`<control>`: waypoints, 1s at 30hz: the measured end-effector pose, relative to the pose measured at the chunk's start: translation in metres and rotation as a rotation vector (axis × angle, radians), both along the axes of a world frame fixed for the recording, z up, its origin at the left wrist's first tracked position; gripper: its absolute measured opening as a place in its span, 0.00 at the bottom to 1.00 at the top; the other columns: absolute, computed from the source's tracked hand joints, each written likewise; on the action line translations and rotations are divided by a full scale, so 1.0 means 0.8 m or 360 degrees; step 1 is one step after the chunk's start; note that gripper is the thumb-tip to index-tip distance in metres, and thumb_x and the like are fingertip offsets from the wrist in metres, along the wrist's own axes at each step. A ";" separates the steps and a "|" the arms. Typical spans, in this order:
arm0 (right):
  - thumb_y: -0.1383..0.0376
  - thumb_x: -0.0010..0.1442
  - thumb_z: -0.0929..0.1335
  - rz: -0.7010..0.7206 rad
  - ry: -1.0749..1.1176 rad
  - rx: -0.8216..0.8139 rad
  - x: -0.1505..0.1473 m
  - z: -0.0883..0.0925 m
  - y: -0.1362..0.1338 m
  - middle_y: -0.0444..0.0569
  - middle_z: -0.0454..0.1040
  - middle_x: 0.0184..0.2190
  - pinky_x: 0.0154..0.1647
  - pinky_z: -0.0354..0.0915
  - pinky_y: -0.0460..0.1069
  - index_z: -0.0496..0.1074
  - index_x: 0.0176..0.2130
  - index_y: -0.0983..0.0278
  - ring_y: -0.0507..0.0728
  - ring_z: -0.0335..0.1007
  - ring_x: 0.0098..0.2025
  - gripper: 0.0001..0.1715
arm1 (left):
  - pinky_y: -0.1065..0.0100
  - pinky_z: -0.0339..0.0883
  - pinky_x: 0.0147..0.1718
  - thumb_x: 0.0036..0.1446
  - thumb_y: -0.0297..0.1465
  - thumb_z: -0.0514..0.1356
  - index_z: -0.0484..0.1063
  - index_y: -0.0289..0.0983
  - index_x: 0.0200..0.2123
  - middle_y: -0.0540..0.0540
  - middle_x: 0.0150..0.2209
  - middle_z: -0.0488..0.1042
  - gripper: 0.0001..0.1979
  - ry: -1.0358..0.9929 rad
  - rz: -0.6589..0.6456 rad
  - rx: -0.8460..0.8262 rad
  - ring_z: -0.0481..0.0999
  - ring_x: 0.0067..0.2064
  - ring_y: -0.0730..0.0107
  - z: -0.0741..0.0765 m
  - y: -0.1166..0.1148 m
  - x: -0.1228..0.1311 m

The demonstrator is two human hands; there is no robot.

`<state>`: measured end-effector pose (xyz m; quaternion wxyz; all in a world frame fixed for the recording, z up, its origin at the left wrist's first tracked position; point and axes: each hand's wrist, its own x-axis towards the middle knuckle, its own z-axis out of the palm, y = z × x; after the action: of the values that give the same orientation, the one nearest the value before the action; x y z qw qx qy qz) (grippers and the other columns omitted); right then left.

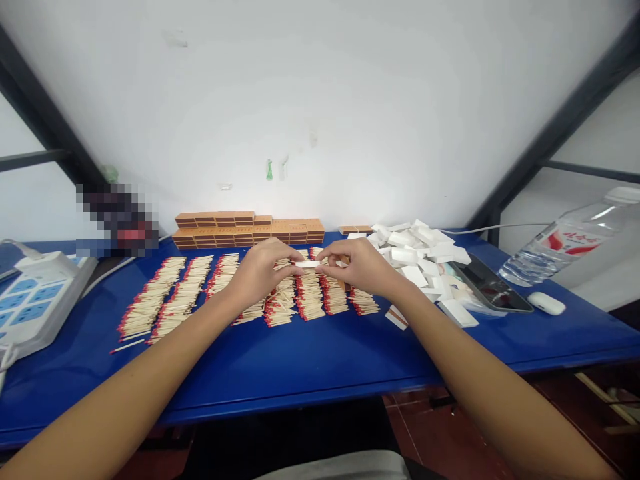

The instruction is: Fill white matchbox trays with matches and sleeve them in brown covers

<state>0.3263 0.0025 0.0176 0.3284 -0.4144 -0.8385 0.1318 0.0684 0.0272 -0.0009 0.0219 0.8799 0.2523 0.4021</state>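
Left hand (263, 267) and right hand (357, 263) pinching tray (307, 265) by its ends over matches (310, 297); uneven squeeze could buckle it, slack fingertips drop it.

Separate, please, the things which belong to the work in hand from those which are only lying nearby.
Probably in the work:
- small white piece, between left hand and right hand
- rows of matches
- pile of white pieces
- stacked matchboxes

Apparently just lying about:
- water bottle
- dark-screened device
- small white case
- power strip
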 end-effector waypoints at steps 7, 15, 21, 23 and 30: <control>0.61 0.64 0.73 0.0008 -0.0012 0.0091 0.002 0.000 -0.001 0.47 0.80 0.31 0.35 0.62 0.51 0.84 0.40 0.61 0.55 0.72 0.32 0.08 | 0.62 0.72 0.40 0.62 0.35 0.72 0.82 0.40 0.42 0.47 0.38 0.84 0.07 -0.0019 -0.0006 0.0051 0.80 0.40 0.62 0.000 0.001 -0.001; 0.57 0.64 0.74 -0.0074 0.0214 -0.0084 -0.003 0.002 -0.002 0.46 0.79 0.29 0.38 0.64 0.52 0.83 0.39 0.61 0.56 0.73 0.33 0.11 | 0.62 0.73 0.44 0.67 0.37 0.67 0.81 0.40 0.47 0.45 0.43 0.85 0.09 -0.0085 0.0104 -0.0048 0.81 0.44 0.62 0.005 -0.007 0.004; 0.53 0.61 0.75 -0.0093 0.0355 -0.0288 0.000 0.006 0.001 0.45 0.77 0.27 0.42 0.66 0.54 0.83 0.37 0.61 0.58 0.73 0.35 0.14 | 0.58 0.73 0.47 0.62 0.41 0.72 0.79 0.39 0.51 0.43 0.46 0.84 0.19 0.0033 0.0086 0.0022 0.81 0.46 0.58 0.007 -0.010 0.006; 0.53 0.61 0.75 -0.0076 0.0355 -0.0318 -0.001 0.007 0.002 0.46 0.78 0.26 0.44 0.67 0.55 0.83 0.37 0.62 0.59 0.74 0.36 0.14 | 0.57 0.73 0.45 0.63 0.41 0.71 0.79 0.39 0.51 0.43 0.44 0.84 0.18 0.0089 0.0057 0.0065 0.80 0.45 0.58 0.007 -0.010 0.006; 0.47 0.60 0.75 -0.0414 0.0434 -0.0332 0.038 0.039 -0.003 0.53 0.81 0.27 0.35 0.68 0.55 0.82 0.38 0.65 0.59 0.75 0.29 0.23 | 0.53 0.73 0.55 0.66 0.40 0.68 0.77 0.38 0.56 0.39 0.52 0.82 0.19 -0.0030 0.0193 0.0127 0.80 0.54 0.54 0.006 -0.015 0.008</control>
<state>0.3566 0.0005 0.0489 0.4082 -0.5293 -0.7076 0.2292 0.0747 0.0153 0.0043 -0.0353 0.8594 0.2888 0.4206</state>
